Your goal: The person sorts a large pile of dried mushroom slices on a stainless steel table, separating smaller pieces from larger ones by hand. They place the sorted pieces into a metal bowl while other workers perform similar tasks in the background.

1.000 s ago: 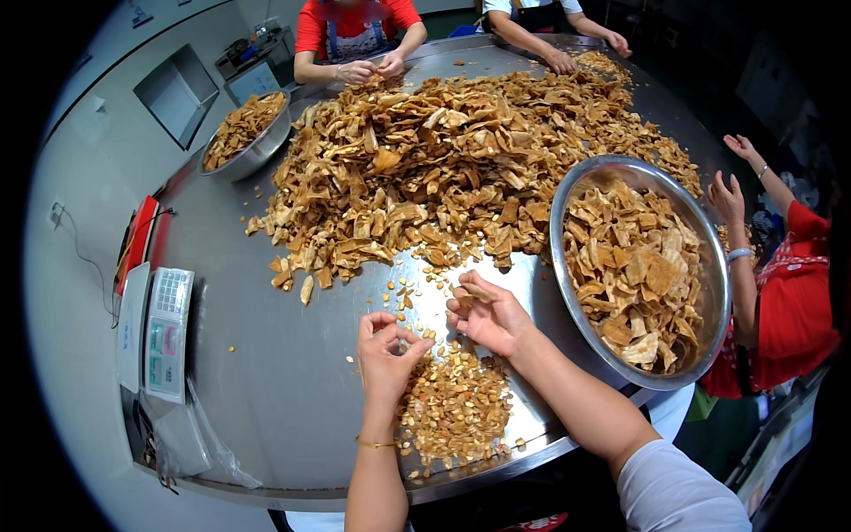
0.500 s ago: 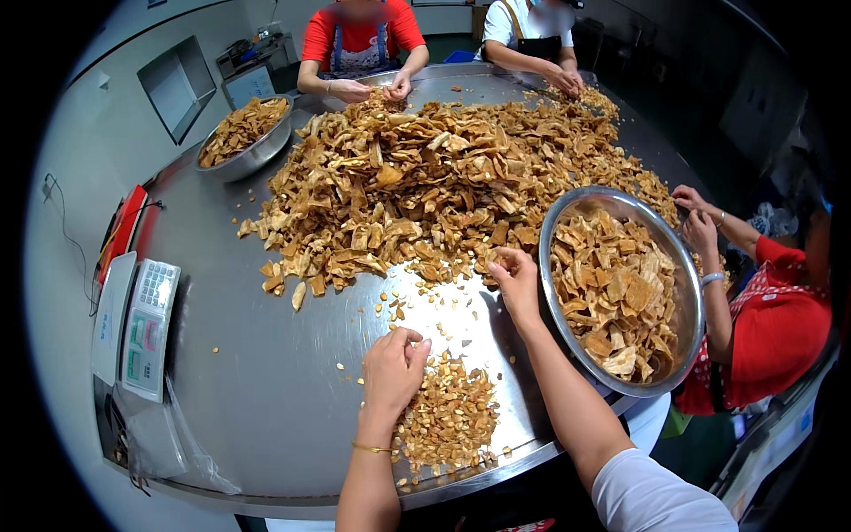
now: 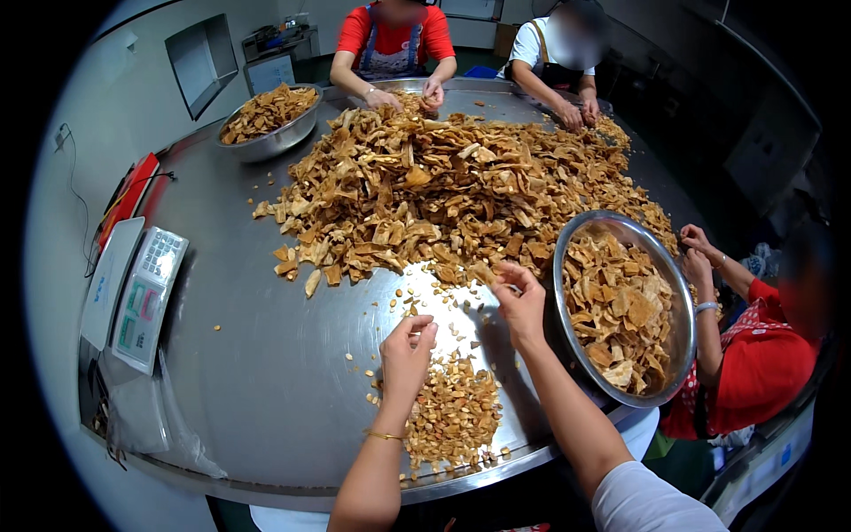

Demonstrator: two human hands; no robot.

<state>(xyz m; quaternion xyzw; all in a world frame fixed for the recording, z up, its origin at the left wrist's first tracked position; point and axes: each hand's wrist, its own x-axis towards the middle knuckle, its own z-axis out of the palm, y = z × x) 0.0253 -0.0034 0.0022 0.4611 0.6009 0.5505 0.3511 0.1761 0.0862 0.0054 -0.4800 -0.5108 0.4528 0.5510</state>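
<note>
A large heap of brown dried slices point(image 3: 417, 195) covers the middle of the metal table. At its near edge my right hand point(image 3: 521, 306) pinches a dried slice point(image 3: 482, 273) between thumb and fingers. My left hand point(image 3: 406, 359), with a thin gold bracelet at the wrist, is raised over the table with thumb and fingertips drawn together; anything in them is too small to make out. Below and beside it lies a small pile of pale brown bits point(image 3: 454, 412). Loose bits point(image 3: 409, 293) are scattered between this pile and the heap.
A metal bowl of slices point(image 3: 560, 306) stands close by my right forearm. Another full bowl point(image 3: 310, 120) is at the far left. A scale point(image 3: 146, 297) and a plastic bag point(image 3: 142, 412) lie along the left edge. Co-workers' hands point(image 3: 383, 97) work across the table and at right point(image 3: 698, 253).
My left hand has lifted forward from beside the small pile, and its fingers have turned toward my right hand. My right hand stays at the heap's near edge. The whole view has shifted slightly.
</note>
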